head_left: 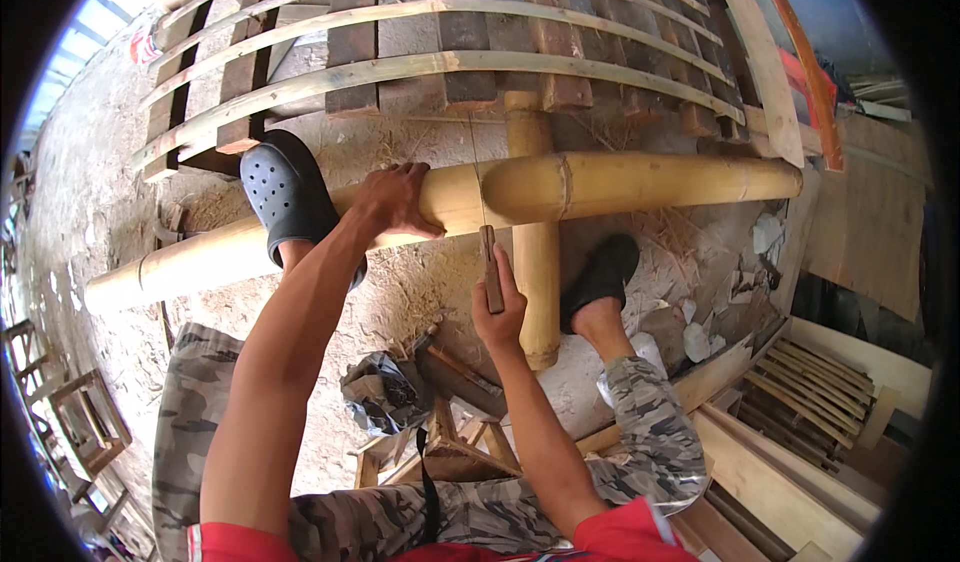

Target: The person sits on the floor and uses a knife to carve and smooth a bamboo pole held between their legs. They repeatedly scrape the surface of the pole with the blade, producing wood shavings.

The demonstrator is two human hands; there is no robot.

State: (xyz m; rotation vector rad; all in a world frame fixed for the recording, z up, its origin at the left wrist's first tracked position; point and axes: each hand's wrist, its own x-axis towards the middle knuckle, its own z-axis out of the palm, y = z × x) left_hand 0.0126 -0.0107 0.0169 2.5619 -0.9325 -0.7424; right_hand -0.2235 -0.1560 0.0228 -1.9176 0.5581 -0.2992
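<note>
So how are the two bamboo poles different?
The long bamboo pole lies crosswise and is thicker; the short bamboo pole runs away from the person, underneath it, and is thinner. The left hand presses on the long one and the saw in the right hand cuts it; nothing touches the short one but the pole above. Both are yellow.
</note>
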